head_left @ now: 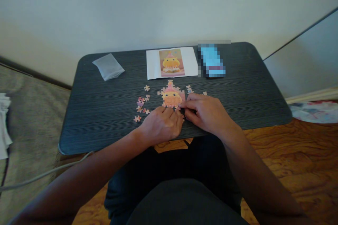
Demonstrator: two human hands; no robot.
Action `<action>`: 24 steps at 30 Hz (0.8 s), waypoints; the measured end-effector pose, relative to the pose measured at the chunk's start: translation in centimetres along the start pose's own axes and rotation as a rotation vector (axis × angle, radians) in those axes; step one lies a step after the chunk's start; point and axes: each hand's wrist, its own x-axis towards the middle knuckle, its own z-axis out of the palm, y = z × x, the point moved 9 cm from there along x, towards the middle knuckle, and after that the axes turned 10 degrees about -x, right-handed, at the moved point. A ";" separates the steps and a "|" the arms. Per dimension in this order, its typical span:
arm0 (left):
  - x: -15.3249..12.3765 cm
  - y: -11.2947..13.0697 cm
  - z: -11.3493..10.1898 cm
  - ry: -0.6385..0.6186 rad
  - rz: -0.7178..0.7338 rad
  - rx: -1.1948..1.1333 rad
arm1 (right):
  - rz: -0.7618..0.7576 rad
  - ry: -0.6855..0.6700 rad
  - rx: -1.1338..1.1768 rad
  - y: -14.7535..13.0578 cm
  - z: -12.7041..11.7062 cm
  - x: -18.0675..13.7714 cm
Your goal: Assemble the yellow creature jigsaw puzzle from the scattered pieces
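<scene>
A partly joined jigsaw puzzle (172, 95) with a yellow character in a pink party hat lies at the middle of the table. My left hand (162, 123) is closed, knuckles up, at the puzzle's lower edge; its fingertips are hidden, so what they hold cannot be made out. From the right, my right hand (204, 110) reaches in with thumb and forefinger around a small puzzle piece (178, 107) at the puzzle's lower right edge. The fingers partly cover that piece. Several loose puzzle pieces (141, 102) lie left of the puzzle, and another loose piece (189, 89) sits above my right hand.
Behind the puzzle, a white sheet (153, 65) carries the printed reference picture. A blurred-out phone-like object (212, 59) lies to its right, a clear plastic sleeve (108, 66) to its left. The dark table (105, 112) backs onto a pale wall. A cable (52, 170) runs below at left.
</scene>
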 end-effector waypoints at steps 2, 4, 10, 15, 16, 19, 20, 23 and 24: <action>-0.1 -0.2 -0.1 0.013 0.004 0.003 | -0.003 0.003 -0.003 0.0 0.0 0.0; -0.3 -0.5 -0.1 0.014 0.005 0.000 | -0.006 0.012 -0.006 0.0 -0.1 0.0; -0.8 -1.1 0.2 0.010 -0.004 -0.055 | -0.005 0.008 -0.003 0.0 -0.1 0.0; -0.8 -0.7 0.8 -0.045 0.013 -0.056 | -0.010 0.019 -0.024 0.0 -0.2 0.0; -0.7 -0.7 0.8 -0.044 0.009 -0.060 | -0.013 0.019 -0.035 0.0 -0.2 0.0; -0.6 -0.8 0.5 -0.028 -0.001 -0.072 | -0.024 0.017 -0.063 0.0 -0.2 -0.1; -0.6 -0.8 0.5 -0.022 -0.002 -0.074 | -0.028 0.017 -0.066 0.0 -0.2 -0.1; -0.6 -0.8 0.4 -0.019 -0.004 -0.084 | -0.035 0.008 -0.071 0.1 -0.2 -0.1; -0.6 -0.8 0.5 -0.025 -0.006 -0.087 | -0.036 0.003 -0.075 0.2 -0.2 0.0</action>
